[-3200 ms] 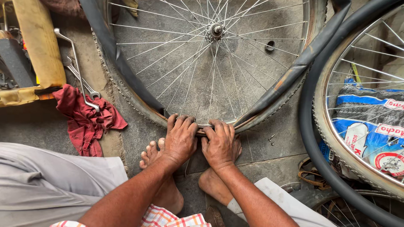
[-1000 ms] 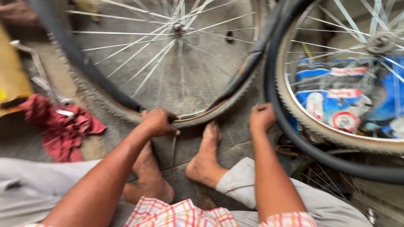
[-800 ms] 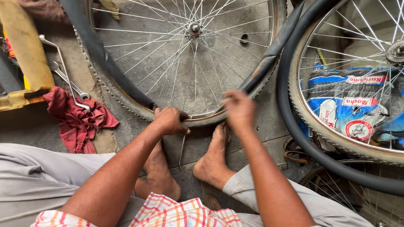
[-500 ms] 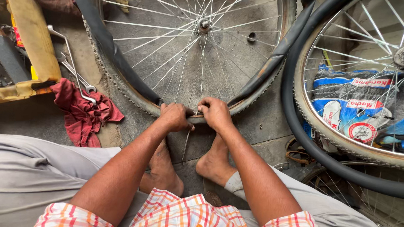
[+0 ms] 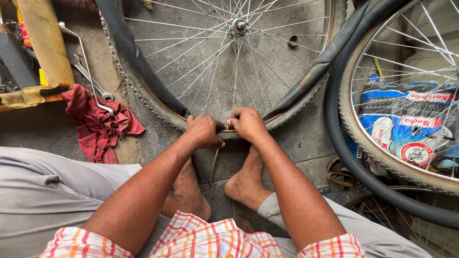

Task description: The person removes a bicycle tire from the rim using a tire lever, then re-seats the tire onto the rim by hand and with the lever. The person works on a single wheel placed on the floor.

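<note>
A spoked bicycle wheel (image 5: 236,27) lies on the concrete floor in front of me, its tyre (image 5: 136,91) partly off and a black inner tube (image 5: 313,65) hanging out along both sides of the rim. My left hand (image 5: 204,131) and my right hand (image 5: 247,124) sit side by side on the near edge of the rim, fingers curled over the tyre there. A thin metal lever (image 5: 214,165) sticks down from under my left hand. My bare feet rest just below the wheel.
A second wheel (image 5: 417,112) with tyre lies at the right over blue printed bags (image 5: 407,123). A red rag (image 5: 97,123) and spanners (image 5: 87,73) lie at the left beside a yellow wooden box (image 5: 38,54).
My right hand, which had been apart at the right, has come back to the rim next to my left hand. The view has swung left and steadied.
</note>
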